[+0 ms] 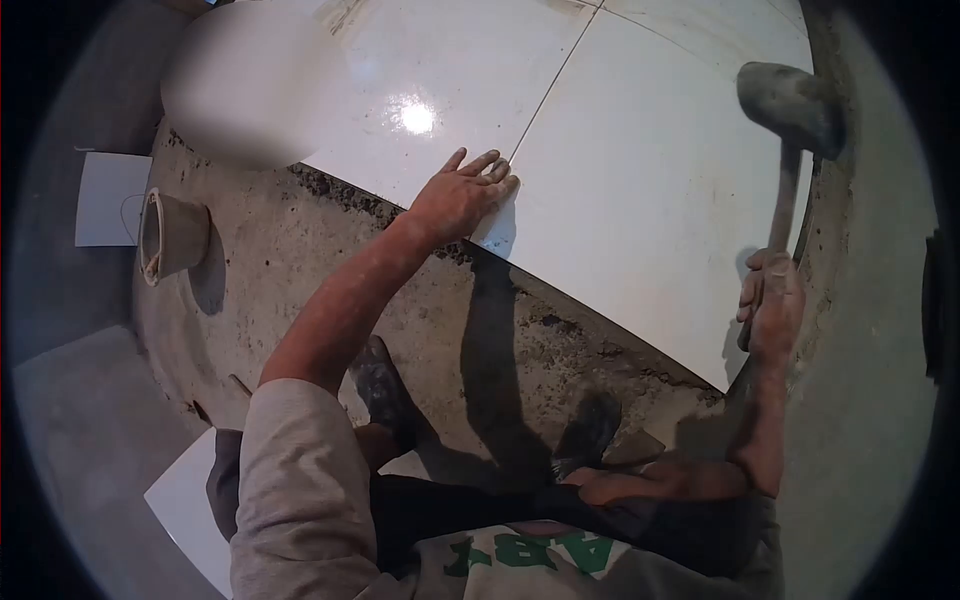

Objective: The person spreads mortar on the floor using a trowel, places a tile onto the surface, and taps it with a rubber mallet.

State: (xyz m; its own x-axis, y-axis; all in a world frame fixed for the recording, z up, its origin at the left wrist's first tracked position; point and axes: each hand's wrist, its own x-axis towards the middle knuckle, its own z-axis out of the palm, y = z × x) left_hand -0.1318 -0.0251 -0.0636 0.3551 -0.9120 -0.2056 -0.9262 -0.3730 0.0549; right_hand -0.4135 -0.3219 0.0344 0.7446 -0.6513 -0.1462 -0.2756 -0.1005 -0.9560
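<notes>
My right hand [774, 295] is closed round the handle of a rubber mallet [790, 105], whose dark head overlaps the right side of a large white floor tile [640, 200]. My left hand [468, 193] has its fingers stretched out at the joint between that tile and the neighbouring white tile [400, 60]. Its fingertips lie right at the seam, near the tiles' front edge. Rough mortar shows along that edge, and smears mark the glossy surfaces.
A bucket [175, 235] stands on the rough concrete floor [270, 290] at the left, by a white tile [108, 200] against the wall. Another white tile [195, 510] lies at the lower left. A grey wall [880, 300] runs along the right. My dark boots [590, 430] stand before the tiles.
</notes>
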